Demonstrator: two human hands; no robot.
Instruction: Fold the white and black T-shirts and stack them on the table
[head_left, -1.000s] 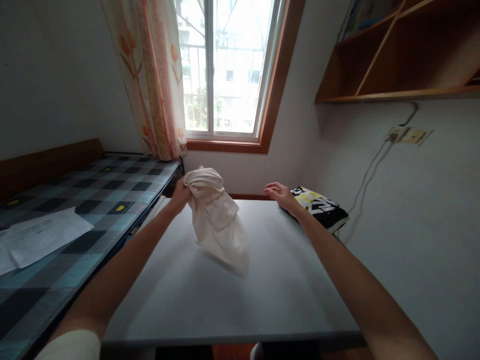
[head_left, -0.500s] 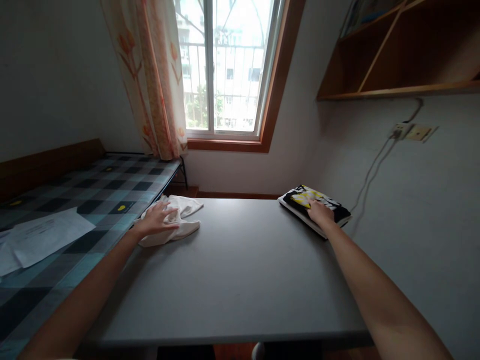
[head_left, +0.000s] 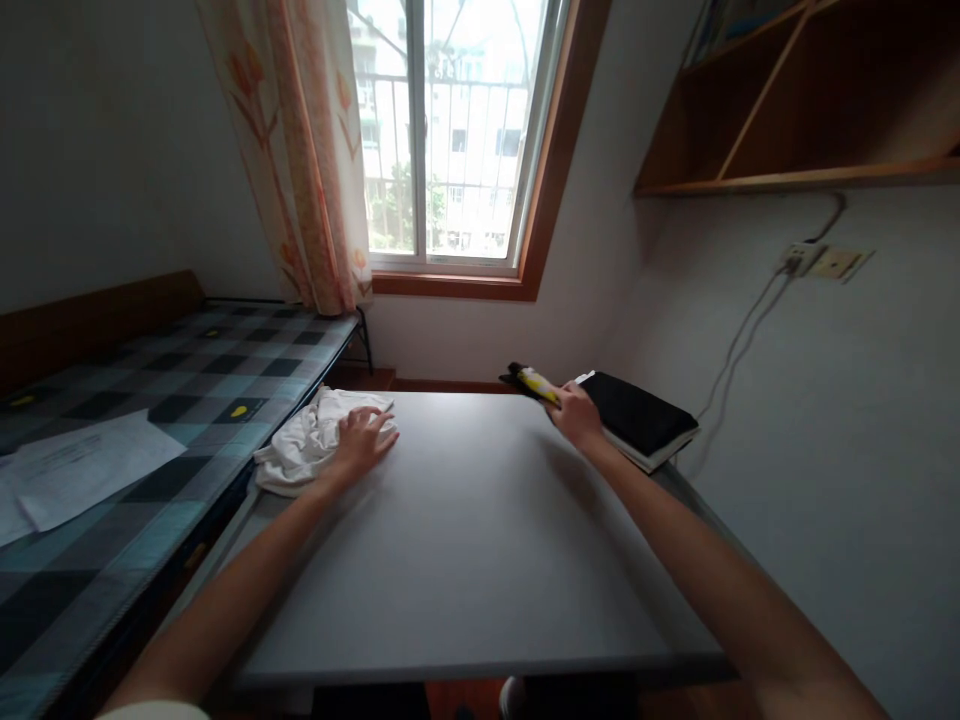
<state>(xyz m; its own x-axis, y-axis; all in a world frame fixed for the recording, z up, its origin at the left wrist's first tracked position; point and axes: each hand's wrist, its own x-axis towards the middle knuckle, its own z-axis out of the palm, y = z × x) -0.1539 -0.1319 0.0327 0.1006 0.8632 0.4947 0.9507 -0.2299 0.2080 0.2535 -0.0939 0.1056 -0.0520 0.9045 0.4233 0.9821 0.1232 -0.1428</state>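
Note:
My left hand rests at the right edge of a crumpled white garment, its fingers spread and partly over the cloth. My right hand grips a folded black garment with a yellow and white print, holding it above the table by its near side. Just right of that hand lies a folded stack of black and white clothes, black on top with white edges showing.
The grey-white table stands before me. At left is a bed with a checked mattress and white papers on it. A wooden shelf hangs above the right side; a cable runs down the wall from a socket.
My right hand has lifted the printed black garment off the stack and moved it left. My left hand has slid right across the white garment, which now lies more bunched at the left.

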